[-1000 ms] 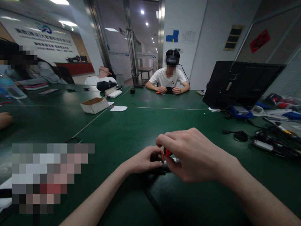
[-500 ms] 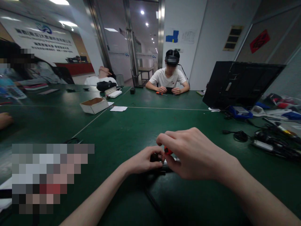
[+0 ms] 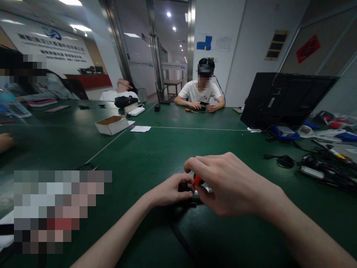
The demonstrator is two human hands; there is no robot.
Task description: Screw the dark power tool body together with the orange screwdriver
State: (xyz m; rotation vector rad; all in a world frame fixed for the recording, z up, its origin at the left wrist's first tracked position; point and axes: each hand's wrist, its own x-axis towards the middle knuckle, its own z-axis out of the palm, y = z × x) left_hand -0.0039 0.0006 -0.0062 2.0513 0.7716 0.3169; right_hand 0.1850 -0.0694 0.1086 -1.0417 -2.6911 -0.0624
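My right hand (image 3: 228, 182) is curled round the red-and-black handle of a screwdriver (image 3: 198, 180), held roughly upright. The tool's lower end is hidden behind the fingers. Close on its left, my left hand (image 3: 170, 190) grips a black and silver object (image 3: 199, 193) low over the table, thumb and fingers bent round its left end. Most of that object is covered by both hands, so its kind does not show. A dark cable (image 3: 181, 238) runs along the table below it.
Across the green table (image 3: 156, 152), a person (image 3: 199, 93) holds a small dark item, near an orange-handled screwdriver (image 3: 190, 111). An open box (image 3: 111, 125) and a white paper (image 3: 141, 128) lie left of centre. On the right are a black monitor (image 3: 284, 98) and tangled cables (image 3: 320, 163).
My right hand has shifted and turned slightly, showing more of the red handle. My left hand stays in place. The person opposite has tilted the dark item and moved their hands.
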